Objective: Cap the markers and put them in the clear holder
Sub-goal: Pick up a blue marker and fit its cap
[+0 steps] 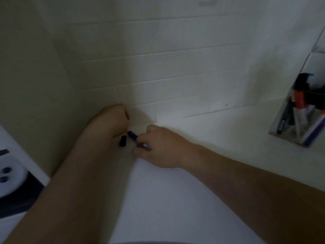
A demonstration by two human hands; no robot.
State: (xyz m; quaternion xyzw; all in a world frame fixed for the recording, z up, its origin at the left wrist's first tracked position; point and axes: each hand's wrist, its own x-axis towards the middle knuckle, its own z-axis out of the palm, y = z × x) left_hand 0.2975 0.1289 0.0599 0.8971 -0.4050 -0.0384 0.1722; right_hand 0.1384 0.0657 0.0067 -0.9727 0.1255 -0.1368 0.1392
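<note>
On white counter by tiled wall | right hand pinches blue marker; left hand fisted, contents unclear

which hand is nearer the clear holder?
Right. The right hand sits mid-counter, well left of the clear holder; the left hand is farther still, by the corner.

The view is dim and soft, with a grey cast over the pale tiled wall. A shadow lies just beyond the fingers, and the clear plastic holder far right is blurred and tilted by edge distortion.
</note>
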